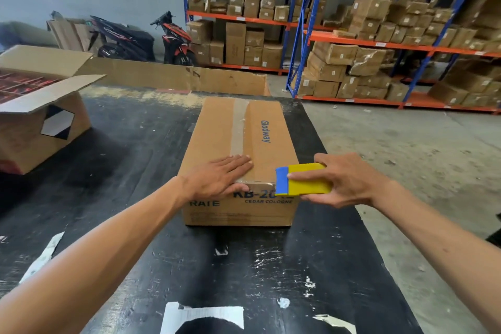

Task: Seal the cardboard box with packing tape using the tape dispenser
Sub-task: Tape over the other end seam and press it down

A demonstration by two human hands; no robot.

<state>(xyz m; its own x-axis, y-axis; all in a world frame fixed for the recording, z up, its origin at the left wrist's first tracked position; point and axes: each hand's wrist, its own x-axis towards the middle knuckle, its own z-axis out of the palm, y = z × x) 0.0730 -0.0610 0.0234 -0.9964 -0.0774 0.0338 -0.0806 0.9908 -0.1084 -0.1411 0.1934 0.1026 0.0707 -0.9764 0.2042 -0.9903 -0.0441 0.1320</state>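
A closed brown cardboard box [268, 144] printed "Glodway" lies lengthwise on the black table [130, 149]. A clear tape strip [239, 125] runs along its top centre seam and folds over the near edge. My left hand [217, 177] lies flat on the near end of the box top, fingers over the tape, thumb down on the front face. My right hand [344, 180] grips a yellow and blue tape dispenser [302, 179] at the box's near right corner, its blue end against the front top edge.
An open cardboard box [40, 122] with red items stands at the left of the table. A long flattened carton [173, 76] leans behind the table. Shelves [379, 43] stacked with parcels fill the right background, two motorbikes [141, 38] stand at the wall. Paper scraps [200, 317] stick to the table's near end.
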